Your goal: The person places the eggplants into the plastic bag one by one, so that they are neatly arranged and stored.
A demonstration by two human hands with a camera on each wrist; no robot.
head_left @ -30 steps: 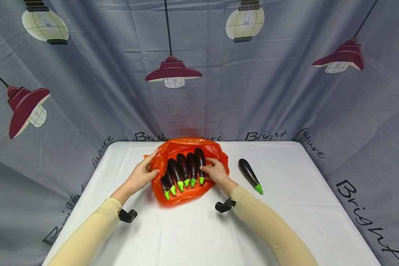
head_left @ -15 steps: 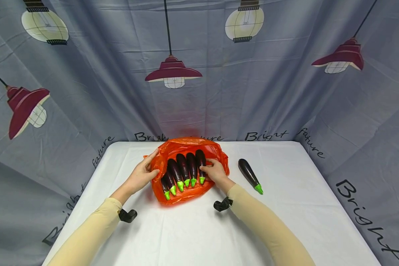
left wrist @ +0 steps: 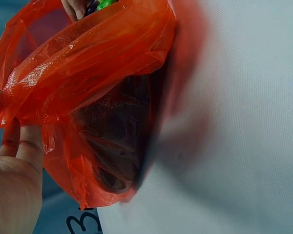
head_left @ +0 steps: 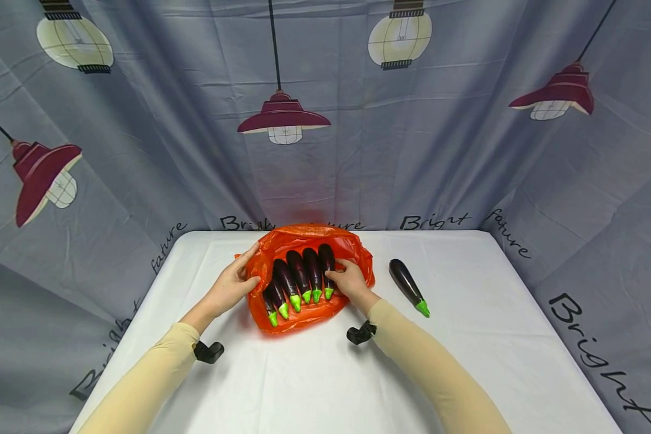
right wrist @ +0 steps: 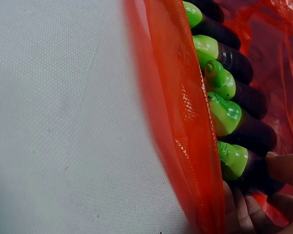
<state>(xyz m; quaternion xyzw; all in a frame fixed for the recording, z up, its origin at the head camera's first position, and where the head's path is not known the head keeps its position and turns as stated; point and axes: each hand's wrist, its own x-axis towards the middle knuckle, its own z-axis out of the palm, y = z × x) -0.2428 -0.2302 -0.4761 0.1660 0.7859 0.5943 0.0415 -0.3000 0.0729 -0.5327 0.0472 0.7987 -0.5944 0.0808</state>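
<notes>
An orange plastic bag (head_left: pixel 309 230) lies on the table with its mouth open toward me. Inside, several dark purple eggplants (head_left: pixel 298 268) lie side by side, green stem ends facing me. My left hand (head_left: pixel 229 290) grips the bag's left rim, thumb inside the mouth and fingers outside; the left wrist view shows the orange film (left wrist: pixel 97 73) between them. My right hand (head_left: pixel 351 281) reaches into the bag and holds the rightmost eggplant (head_left: pixel 327 258) between thumb and fingers. In the right wrist view, that eggplant's green cap (right wrist: pixel 233 161) sits beside my fingers.
One more eggplant (head_left: pixel 405 282) lies on the white tablecloth (head_left: pixel 466 349), right of the bag and beyond my right forearm. A grey curtain (head_left: pixel 358 175) with printed lamps hangs behind the table's far edge. Black wrist mounts (head_left: pixel 208 352) stick out below both forearms.
My right hand and forearm have shifted slightly left. The rightmost eggplant has moved a little, and the ones beside it have nudged slightly. My left hand has stayed in place.
</notes>
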